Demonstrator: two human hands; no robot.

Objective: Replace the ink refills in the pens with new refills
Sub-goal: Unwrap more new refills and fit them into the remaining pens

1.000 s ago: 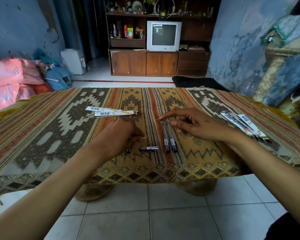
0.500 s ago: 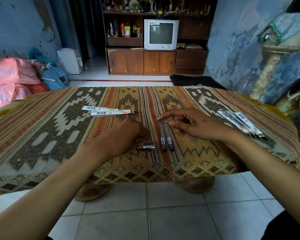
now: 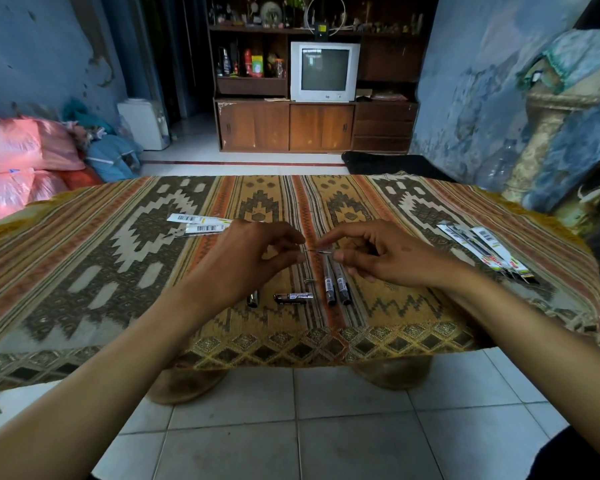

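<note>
My right hand [image 3: 392, 258] pinches a thin ink refill [image 3: 321, 251] between forefinger and thumb, its metal tip pointing left. My left hand [image 3: 253, 258] hovers above the cloth with thumb and forefinger curled close to that tip; whether they touch it or hold anything is unclear. Under my hands two dark pens [image 3: 336, 287] lie side by side. Left of the pens lie a short black barrel piece [image 3: 293, 297], a small metal part [image 3: 309, 280] and a dark cap [image 3: 252, 298]. Packaged refills [image 3: 482, 249] sit at the right, and opened packets [image 3: 198, 224] at the left.
All of this lies on a low table under a patterned woven cloth [image 3: 118, 271] whose front edge hangs over the tiled floor. Pink and blue bags [image 3: 32, 161] are piled at the far left. A cabinet with a television [image 3: 323, 72] stands at the back.
My left hand has lifted off the cloth near the loose parts and moved up and right toward my right hand. The right hand has raised the refill slightly.
</note>
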